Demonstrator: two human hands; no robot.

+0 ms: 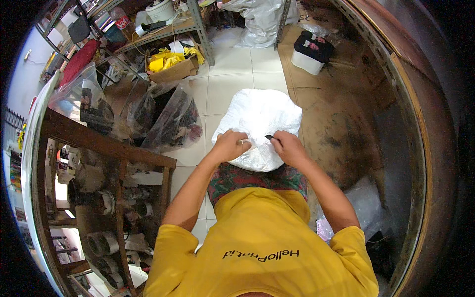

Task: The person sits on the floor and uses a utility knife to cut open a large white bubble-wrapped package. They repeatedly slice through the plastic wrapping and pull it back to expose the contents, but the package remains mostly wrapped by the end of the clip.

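A white sack (260,111) is bulging in front of the person's lap, its gathered top facing up. The right hand (291,148) is gripping a small black object (269,137) over it. The left hand (230,146) is curling its fingers at the sack's near-left side — whether they are pinching it, I cannot tell.

Ahead on the left, a cardboard box (177,72) is holding yellow material (166,60); nearer, a clear plastic bag (166,119) is holding dark contents. Ahead on the right, a white tub (306,61) is standing with black cloth (314,45) covering its top. A wooden rack (106,138) is hemming in the left side — rolls (103,243) are filling it — and flattened cardboard (329,119) is covering the floor to the right.
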